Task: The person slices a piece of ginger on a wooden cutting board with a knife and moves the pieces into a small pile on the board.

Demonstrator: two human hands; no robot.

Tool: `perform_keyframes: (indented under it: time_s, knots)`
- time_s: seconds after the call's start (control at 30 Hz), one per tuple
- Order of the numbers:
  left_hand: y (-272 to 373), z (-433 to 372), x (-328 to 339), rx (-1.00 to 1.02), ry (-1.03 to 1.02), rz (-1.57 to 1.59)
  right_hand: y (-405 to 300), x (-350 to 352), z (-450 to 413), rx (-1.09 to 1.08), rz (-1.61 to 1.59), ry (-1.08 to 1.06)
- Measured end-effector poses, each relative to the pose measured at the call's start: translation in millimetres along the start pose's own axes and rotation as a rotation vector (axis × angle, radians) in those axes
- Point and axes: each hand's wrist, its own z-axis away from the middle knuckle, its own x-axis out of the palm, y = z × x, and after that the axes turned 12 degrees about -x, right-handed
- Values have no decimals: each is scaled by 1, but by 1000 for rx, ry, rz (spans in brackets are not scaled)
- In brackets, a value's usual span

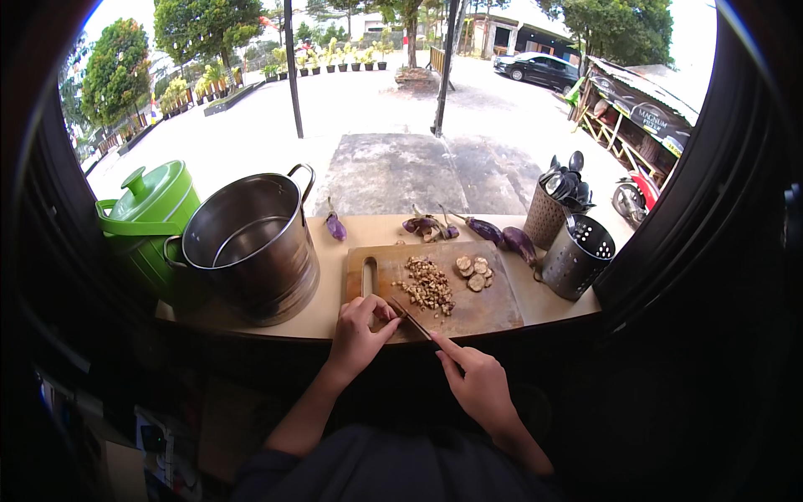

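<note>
My right hand (473, 376) grips a knife (414, 320) whose blade points up and left over the near edge of a wooden cutting board (495, 314). At the blade, my left hand (364, 320) pinches a small piece, probably eggplant, mostly hidden by the fingers. Diced eggplant (428, 285) lies in a heap at the board's middle, with round eggplant slices (477, 273) to its right. Behind the board are whole purple eggplants (486, 230), trimmings with stems (423, 224) and a short purple eggplant piece (336, 226).
A large steel pot (251, 251) stands left of the board, beside a green lidded bucket (150, 219). At the right are a perforated holder full of spoons (544, 216) and a perforated steel cup (571, 267). The counter's near edge (301, 336) runs below the board.
</note>
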Motion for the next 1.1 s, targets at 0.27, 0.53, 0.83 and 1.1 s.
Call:
perform_keyframes:
  time_s: [0.27,0.53,0.83,1.1]
  knots:
    - [-4,-1,2,15,-26,2,1,9,-15,-31,14,5]
    - [-3,-1,3,27,-18,-12,7,-1,-11,45,-65,27]
    - [-3,1,2,40,1,-35,14,6,-1,-119,-64,91]
    - [1,-1,2,27,0,-47,14,5,2,-121,7,54]
